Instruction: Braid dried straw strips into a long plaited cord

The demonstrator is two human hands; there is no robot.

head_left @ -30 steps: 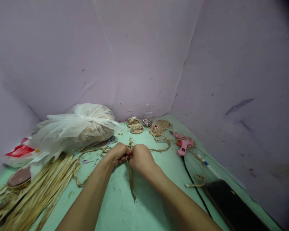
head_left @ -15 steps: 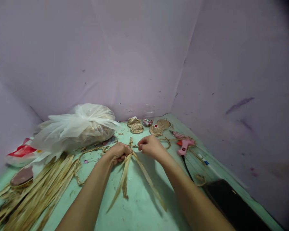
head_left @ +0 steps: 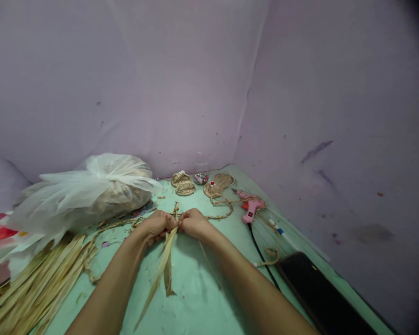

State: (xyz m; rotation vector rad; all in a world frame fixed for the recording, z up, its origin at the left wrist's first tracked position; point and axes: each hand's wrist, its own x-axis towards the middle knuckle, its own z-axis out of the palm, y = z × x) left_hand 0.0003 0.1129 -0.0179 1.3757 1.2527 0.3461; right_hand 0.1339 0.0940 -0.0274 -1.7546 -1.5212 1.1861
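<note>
Several fibre strips [head_left: 163, 260], pinched in fingers [head_left: 170, 222], trailing below.

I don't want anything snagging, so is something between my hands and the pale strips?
Nothing visible: your left hand and right hand both pinch the pale strips directly. The pink glue gun lies apart, to the right.

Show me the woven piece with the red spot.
The right woven piece, nearer the pink glue gun; the left woven piece shows white on top, no red.
</note>
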